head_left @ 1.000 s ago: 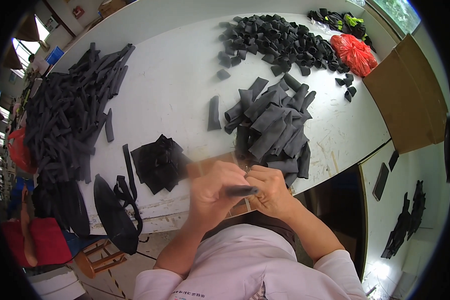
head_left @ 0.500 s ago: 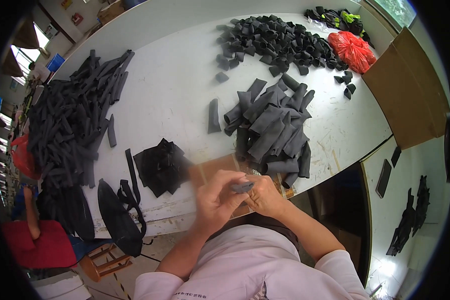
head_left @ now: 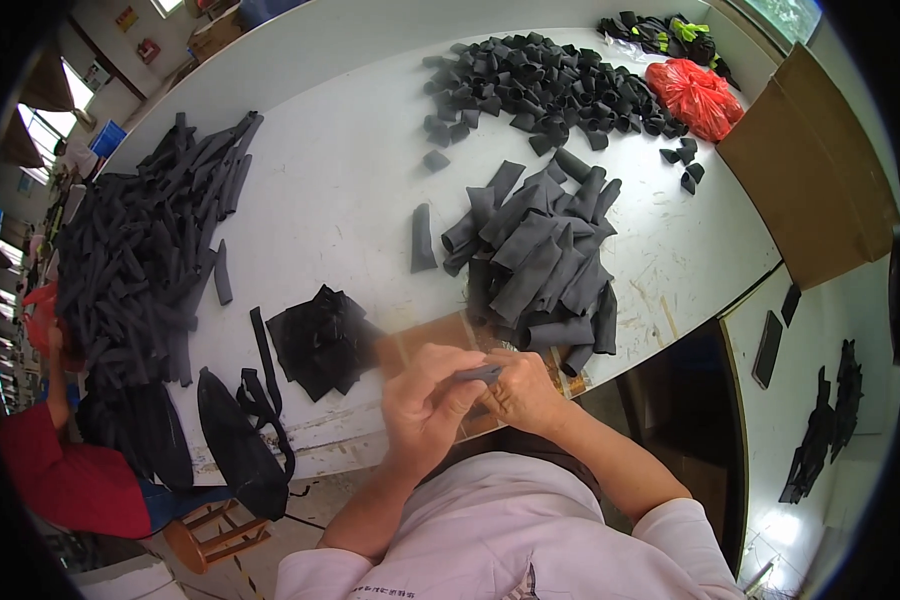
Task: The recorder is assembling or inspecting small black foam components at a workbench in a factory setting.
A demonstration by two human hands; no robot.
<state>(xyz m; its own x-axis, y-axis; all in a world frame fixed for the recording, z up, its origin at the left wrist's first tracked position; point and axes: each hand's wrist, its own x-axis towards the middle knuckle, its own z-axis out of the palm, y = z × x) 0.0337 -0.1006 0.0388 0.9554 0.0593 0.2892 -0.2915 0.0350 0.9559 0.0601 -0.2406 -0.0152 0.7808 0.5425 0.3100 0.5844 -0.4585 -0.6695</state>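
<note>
Close to the table's near edge, my left hand (head_left: 422, 398) and my right hand (head_left: 526, 393) meet, both closed on one small dark grey fabric piece (head_left: 478, 373). Only a folded end of that piece shows between my left thumb and fingers; my right fingers cover the rest. Just beyond my hands lies a heap of dark grey fabric tubes (head_left: 540, 250), with a single tube (head_left: 423, 238) apart on its left. A stack of black fabric pieces (head_left: 322, 338) rests left of my left hand. Under my hands a brown board (head_left: 425, 345) lies on the tabletop.
The white table (head_left: 320, 180) also bears a large pile of narrow grey strips (head_left: 140, 250), many short tube pieces (head_left: 560, 85) and a red plastic bag (head_left: 695, 98). A cardboard sheet (head_left: 810, 170) stands at right. A co-worker's red sleeve (head_left: 70, 470) and a wooden stool (head_left: 215, 535) are at left.
My hands stay together on the fabric piece, which now shows narrower and flatter between my fingers. At the left, the co-worker's arm has moved up towards another red bag.
</note>
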